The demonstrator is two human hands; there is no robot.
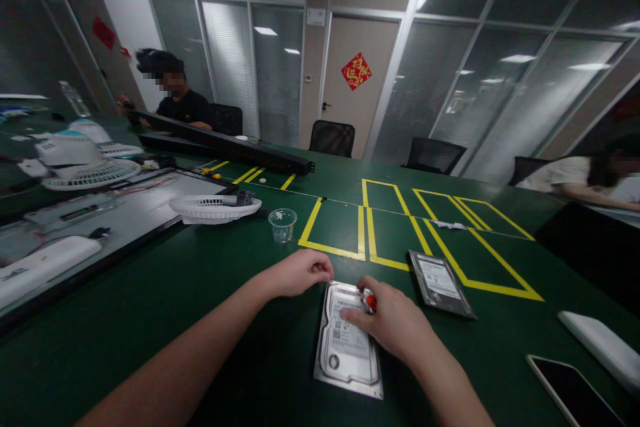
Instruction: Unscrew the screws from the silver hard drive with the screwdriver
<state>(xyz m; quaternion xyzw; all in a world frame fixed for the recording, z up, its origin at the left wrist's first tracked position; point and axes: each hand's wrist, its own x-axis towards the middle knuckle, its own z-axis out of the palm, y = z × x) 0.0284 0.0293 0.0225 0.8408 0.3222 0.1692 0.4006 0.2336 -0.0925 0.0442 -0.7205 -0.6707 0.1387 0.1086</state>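
A silver hard drive [345, 353] with a white label lies on the green table in front of me. My left hand [309, 271] is at its far left corner, thumb and fingers pinched together; whatever they may hold is too small to make out. Over the drive's upper right side, my right hand [393, 313] is curled round a tool with a red-orange handle [371, 302], whose other end is hidden. A second hard drive [440, 282] lies to the right of my right hand. A clear plastic cup [283, 225] stands beyond my left hand.
Yellow tape rectangles [333, 252] mark the green table [280, 373]. White fan parts [215, 208], a large panel [135, 207] and a long black bar [225, 143] are left. A phone [575, 390] and white device [600, 347] lie right. Two people sit at the table.
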